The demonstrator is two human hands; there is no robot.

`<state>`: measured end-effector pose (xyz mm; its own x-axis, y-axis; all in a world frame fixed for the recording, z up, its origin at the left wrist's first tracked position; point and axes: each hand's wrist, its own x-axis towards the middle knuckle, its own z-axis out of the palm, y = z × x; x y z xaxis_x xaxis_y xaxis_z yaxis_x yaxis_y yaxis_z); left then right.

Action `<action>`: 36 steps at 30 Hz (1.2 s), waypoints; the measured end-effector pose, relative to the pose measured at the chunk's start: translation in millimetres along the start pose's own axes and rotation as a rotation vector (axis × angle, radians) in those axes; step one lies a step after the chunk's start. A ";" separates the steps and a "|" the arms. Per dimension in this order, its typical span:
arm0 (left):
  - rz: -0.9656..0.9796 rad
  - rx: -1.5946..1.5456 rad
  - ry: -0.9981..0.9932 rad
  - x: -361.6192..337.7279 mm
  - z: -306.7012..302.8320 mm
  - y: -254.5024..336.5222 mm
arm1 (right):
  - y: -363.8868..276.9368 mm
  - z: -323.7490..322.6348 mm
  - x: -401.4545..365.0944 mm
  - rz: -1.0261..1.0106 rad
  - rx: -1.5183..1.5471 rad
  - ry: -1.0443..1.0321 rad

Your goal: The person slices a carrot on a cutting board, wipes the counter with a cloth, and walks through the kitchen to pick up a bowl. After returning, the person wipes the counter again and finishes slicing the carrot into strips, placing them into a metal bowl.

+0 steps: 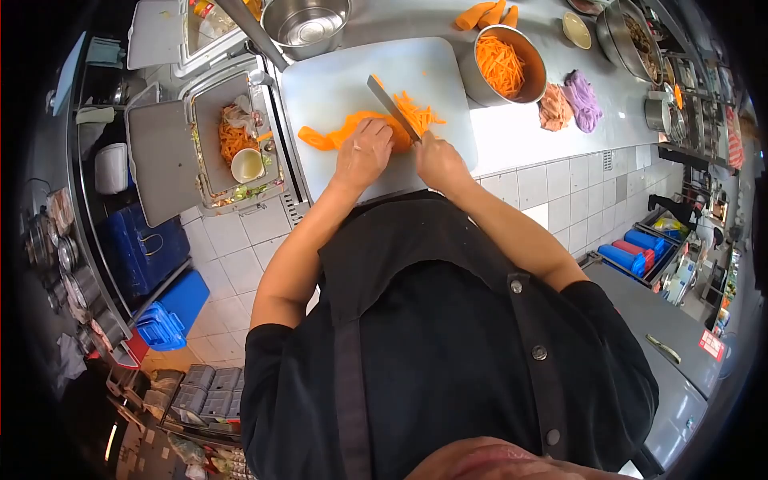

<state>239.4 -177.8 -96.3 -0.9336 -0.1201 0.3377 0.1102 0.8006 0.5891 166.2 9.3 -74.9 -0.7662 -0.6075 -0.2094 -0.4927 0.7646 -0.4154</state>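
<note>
On a white cutting board (328,88) lie orange carrot slices (320,138), overlapping in a row. My left hand (366,150) presses down on them with its fingers bent together. My right hand (442,164) is closed round the handle of a knife (392,104), whose blade points away to the upper left, at the right end of the slices. Just right of the blade sits a small heap of carrot shreds (418,112). A metal pot (472,76) holding more carrot shreds stands against the board's right edge.
Whole peeled carrots (484,14) lie behind the pot. An empty metal pot (306,32) stands behind the board. Two cloths (584,100), a small bowl (576,30) and large metal bowls (632,40) are to the right. An open waste bin (200,120) adjoins the counter at left.
</note>
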 end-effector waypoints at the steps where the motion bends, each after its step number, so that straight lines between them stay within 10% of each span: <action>1: 0.009 -0.006 0.006 -1.4 0.2 0.4 | 7.2 4.1 4.6 0.003 0.002 -0.003; 18: -0.012 -0.038 -0.052 -3.7 -1.5 -2.4 | -13.5 -72.5 26.2 -0.177 -0.050 -0.212; 23: 0.007 -0.026 -0.007 -4.9 0.8 -2.0 | 1.1 2.0 0.7 0.059 -0.073 -0.097; 25: 0.018 -0.022 -0.002 -4.2 -0.1 -3.5 | 21.8 8.4 21.1 -0.278 -0.190 0.039; 29: -0.002 -0.039 -0.048 -3.2 -2.8 -3.0 | -14.4 -66.7 21.9 -0.048 0.005 -0.225; 36: 0.021 -0.007 -0.028 -5.3 -2.1 -3.0 | -7.9 -9.6 22.4 -0.034 -0.033 -0.079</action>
<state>244.7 -180.8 -98.3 -0.9403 -0.0861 0.3293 0.1324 0.7988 0.5869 149.0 -8.3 -67.9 -0.7145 -0.6474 -0.2655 -0.5322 0.7491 -0.3944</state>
